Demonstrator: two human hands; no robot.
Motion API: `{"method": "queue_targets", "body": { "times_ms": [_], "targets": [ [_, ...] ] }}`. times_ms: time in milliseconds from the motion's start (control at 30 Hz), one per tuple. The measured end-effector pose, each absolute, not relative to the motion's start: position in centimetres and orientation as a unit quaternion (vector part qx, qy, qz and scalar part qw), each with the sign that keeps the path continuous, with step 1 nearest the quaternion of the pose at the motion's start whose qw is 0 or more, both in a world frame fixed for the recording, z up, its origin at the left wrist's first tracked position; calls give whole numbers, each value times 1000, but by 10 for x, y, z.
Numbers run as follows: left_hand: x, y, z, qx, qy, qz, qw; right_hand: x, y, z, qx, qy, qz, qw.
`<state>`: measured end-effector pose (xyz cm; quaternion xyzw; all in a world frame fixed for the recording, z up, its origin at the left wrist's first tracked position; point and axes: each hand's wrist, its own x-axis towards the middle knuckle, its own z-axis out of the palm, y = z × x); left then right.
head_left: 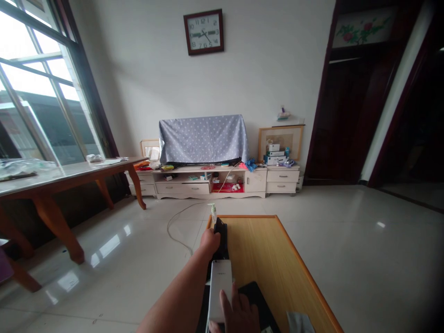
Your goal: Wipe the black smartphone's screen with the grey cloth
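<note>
Under right hand [239, 312], white phone [219, 289]

Head-worn view, forward across room

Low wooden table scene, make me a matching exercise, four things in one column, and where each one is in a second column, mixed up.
Things:
1. white phone
2. black object
3. pump bottle
4. wall clock

Places:
A. at the far corner of the low table
B. above the cloth-covered TV
C. under the right hand
D. gripped by the left hand

Pairs: 1-C, 2-D, 3-A, 4-B
</note>
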<state>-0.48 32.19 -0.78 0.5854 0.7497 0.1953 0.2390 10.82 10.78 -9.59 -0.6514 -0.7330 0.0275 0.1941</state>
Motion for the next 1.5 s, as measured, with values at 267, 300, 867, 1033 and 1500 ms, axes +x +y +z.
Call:
{"method": "queue_targets", "body": {
  "times_ms": [267,300,867,1033,1500],
  "targets": [
    [-31,323,-40,565,762,236,209,109,115,-87,-648,-734,37,199],
    [-33,323,-41,569,762,234,205,109,115,-84,-649,-734,41,196],
    [-60,293,-31,562,718,352,212,109,123,-32,-656,-725,102,185],
    [-78,272,-33,525,728,397,191,106,118,-41,-650,-731,111,178],
    [-84,129,-57,559,758,305,141,142,68,-33,-650,-737,69,169]
  ]
}}
